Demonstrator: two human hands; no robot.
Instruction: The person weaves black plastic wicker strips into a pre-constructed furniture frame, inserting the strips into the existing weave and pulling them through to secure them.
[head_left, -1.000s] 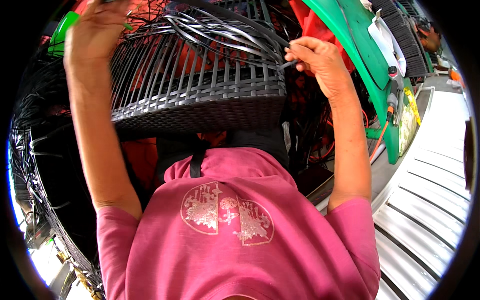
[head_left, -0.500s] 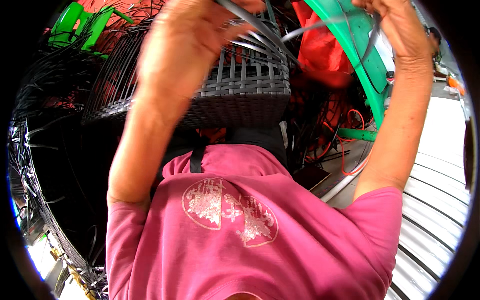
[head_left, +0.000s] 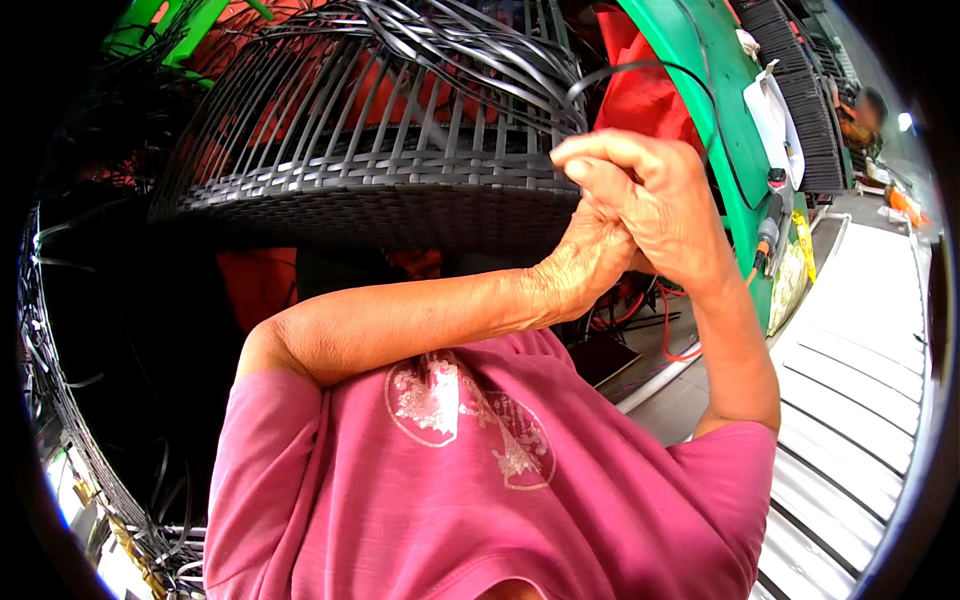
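Wicker furniture section (head_left: 380,178), dark grey and part-woven, lay to the left of our fingers and slightly above them in the head view, its long woven border running left to right and its right-hand corner just beside our fingertips. Our right hand (head_left: 665,205) was the nearer one: its index finger and thumb were bent toward that corner and drawn close together, though whether they touched the weave or pinched anything we could not tell. Our left hand (head_left: 590,255) reached across the body and sat just below, overlapped by the right, so its fingers were mostly hidden from us. Above our fingers a loose black strand (head_left: 645,64) arched rightward from near the corner and dropped toward the right hand; we could not make out its end. Farther up and left of the fingers, we had a bundle of grey strands (head_left: 460,45) across the slats. Red cloth (head_left: 650,105) hung above our fingers.
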